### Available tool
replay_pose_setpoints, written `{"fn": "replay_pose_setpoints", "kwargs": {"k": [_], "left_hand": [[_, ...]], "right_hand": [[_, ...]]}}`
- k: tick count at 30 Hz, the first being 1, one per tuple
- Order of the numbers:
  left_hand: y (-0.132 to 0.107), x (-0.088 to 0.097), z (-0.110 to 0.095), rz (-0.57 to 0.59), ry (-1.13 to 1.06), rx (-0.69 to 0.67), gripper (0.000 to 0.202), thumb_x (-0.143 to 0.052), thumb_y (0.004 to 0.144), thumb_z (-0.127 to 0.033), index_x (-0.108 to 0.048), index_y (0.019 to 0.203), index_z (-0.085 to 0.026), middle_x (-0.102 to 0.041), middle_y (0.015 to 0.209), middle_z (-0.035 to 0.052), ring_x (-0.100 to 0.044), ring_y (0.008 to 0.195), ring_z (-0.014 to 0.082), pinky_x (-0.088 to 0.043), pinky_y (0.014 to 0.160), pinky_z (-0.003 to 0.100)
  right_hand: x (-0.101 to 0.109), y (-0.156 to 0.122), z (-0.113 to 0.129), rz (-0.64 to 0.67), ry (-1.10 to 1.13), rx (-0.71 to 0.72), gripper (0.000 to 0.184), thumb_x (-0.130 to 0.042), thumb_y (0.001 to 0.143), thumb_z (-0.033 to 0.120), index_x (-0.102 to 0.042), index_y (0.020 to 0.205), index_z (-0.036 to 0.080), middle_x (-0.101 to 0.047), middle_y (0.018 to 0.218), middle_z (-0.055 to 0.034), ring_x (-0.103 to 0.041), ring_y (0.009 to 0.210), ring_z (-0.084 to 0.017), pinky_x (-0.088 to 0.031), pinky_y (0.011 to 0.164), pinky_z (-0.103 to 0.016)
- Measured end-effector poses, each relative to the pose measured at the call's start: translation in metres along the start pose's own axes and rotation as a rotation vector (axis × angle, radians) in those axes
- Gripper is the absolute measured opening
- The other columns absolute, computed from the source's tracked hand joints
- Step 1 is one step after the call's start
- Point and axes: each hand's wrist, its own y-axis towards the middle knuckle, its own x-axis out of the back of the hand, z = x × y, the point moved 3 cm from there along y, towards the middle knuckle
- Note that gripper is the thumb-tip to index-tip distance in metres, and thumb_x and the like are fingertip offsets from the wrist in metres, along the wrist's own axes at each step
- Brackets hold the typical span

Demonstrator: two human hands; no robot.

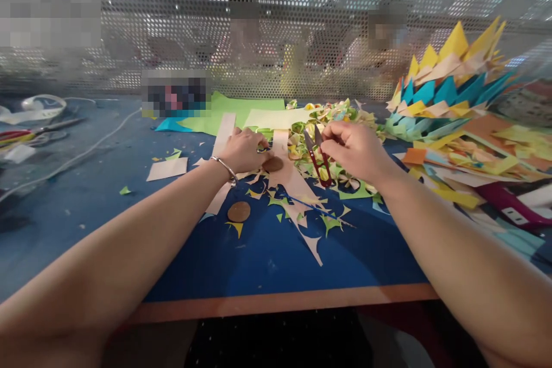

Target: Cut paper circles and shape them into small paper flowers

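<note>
My left hand [245,149], with a bracelet at the wrist, reaches over pale pink paper strips. Its fingers are curled together, and their tips meet the edge of a round brown disc [273,164] lying on a strip [290,178]. My right hand [360,146] is closed, thumb and forefinger pinched at the blades of red-handled thread snips [323,169]. The blades point away from me, the handle towards me. Nearer to me rests a second brown disc [238,212]. Cut-out scraps [297,213] and a thin blue stick [310,204] surround the strip.
Behind my hands are green sheets [250,104] and a heap of small folded paper pieces [345,112]. A layered spiky paper model [452,80] stands at right beside loose coloured paper [474,155] and a maroon tool [509,207]. Tape [47,108] and a cord [99,141] are left.
</note>
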Motion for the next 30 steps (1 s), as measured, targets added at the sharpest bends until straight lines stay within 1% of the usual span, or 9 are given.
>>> {"fn": "replay_pose_setpoints", "kwargs": {"k": [5,8,11,14,18,21,26,29,30], "left_hand": [[-0.002,-0.003,-0.009,-0.013,-0.056,0.049,0.026,-0.063,0.076,-0.042,-0.07,0.087,-0.019,-0.068,0.095,0.0102,-0.057,0.102,0.0308,-0.035,0.098,0.048],[-0.004,0.0,-0.013,-0.043,-0.125,0.052,0.016,-0.062,0.079,-0.033,-0.067,0.082,-0.019,-0.069,0.089,0.0069,-0.061,0.092,0.0253,-0.041,0.094,0.043],[-0.006,0.006,-0.014,-0.118,-0.192,0.079,0.021,-0.057,0.083,-0.028,-0.064,0.099,-0.017,-0.069,0.097,0.0088,-0.062,0.089,0.0221,-0.047,0.083,0.036],[-0.006,0.011,-0.016,-0.173,-0.225,0.083,0.033,-0.057,0.084,-0.025,-0.059,0.115,-0.015,-0.064,0.113,0.0139,-0.062,0.093,0.0229,-0.048,0.083,0.038],[0.008,0.007,-0.02,-0.091,-0.303,0.07,0.03,-0.062,0.079,-0.021,-0.064,0.108,-0.017,-0.061,0.12,0.0142,-0.066,0.084,0.0206,-0.051,0.077,0.035],[0.026,0.001,-0.02,-0.082,-0.347,0.11,0.037,-0.061,0.079,-0.019,-0.062,0.116,-0.016,-0.063,0.121,0.0144,-0.068,0.081,0.0201,-0.053,0.065,0.03],[0.05,0.005,-0.016,-0.164,-0.338,0.134,0.036,-0.061,0.077,-0.014,-0.065,0.113,-0.012,-0.067,0.117,0.0138,-0.064,0.106,0.0242,-0.052,0.086,0.032],[0.048,0.019,-0.018,-0.259,-0.295,0.108,0.038,-0.059,0.078,-0.012,-0.065,0.115,-0.012,-0.066,0.121,0.0135,-0.061,0.112,0.0262,-0.046,0.1,0.037],[0.042,0.026,-0.022,-0.348,-0.261,0.048,0.038,-0.058,0.079,-0.013,-0.064,0.117,-0.013,-0.066,0.123,0.0131,-0.061,0.113,0.0259,-0.046,0.102,0.038]], "right_hand": [[-0.002,0.001,-0.007,0.006,0.081,-0.052,0.02,-0.056,0.077,0.019,-0.043,0.061,0.021,-0.035,0.052,0.0062,-0.033,0.046,-0.008,-0.025,0.048,-0.027],[-0.004,0.002,-0.009,-0.008,0.261,-0.088,0.017,-0.056,0.078,0.019,-0.048,0.063,0.021,-0.047,0.056,0.0038,-0.043,0.048,-0.01,-0.032,0.047,-0.026],[-0.004,0.002,-0.009,-0.045,0.507,-0.129,0.014,-0.055,0.077,0.017,-0.053,0.064,0.02,-0.058,0.064,-0.0003,-0.057,0.056,-0.014,-0.045,0.052,-0.028],[-0.004,0.003,-0.01,-0.123,0.622,-0.189,0.012,-0.056,0.075,0.016,-0.055,0.064,0.02,-0.058,0.062,0.0002,-0.06,0.056,-0.014,-0.049,0.053,-0.027],[-0.006,0.005,-0.014,-0.157,0.672,-0.235,0.01,-0.057,0.074,0.015,-0.056,0.066,0.021,-0.058,0.06,0.0017,-0.058,0.051,-0.011,-0.048,0.048,-0.024],[-0.008,0.005,-0.016,-0.118,0.632,-0.222,0.011,-0.057,0.075,0.016,-0.055,0.065,0.021,-0.058,0.061,0.0016,-0.058,0.052,-0.011,-0.048,0.048,-0.024],[-0.01,0.005,-0.016,-0.083,0.614,-0.231,0.01,-0.057,0.075,0.018,-0.054,0.066,0.021,-0.06,0.061,0.0018,-0.058,0.051,-0.011,-0.047,0.048,-0.024],[-0.012,0.005,-0.018,-0.086,0.647,-0.257,0.007,-0.058,0.074,0.019,-0.054,0.068,0.021,-0.06,0.061,0.0022,-0.057,0.05,-0.011,-0.047,0.047,-0.024],[-0.012,0.005,-0.019,-0.096,0.674,-0.271,0.007,-0.059,0.073,0.019,-0.053,0.069,0.021,-0.06,0.06,0.0028,-0.057,0.049,-0.011,-0.047,0.046,-0.024]]}}
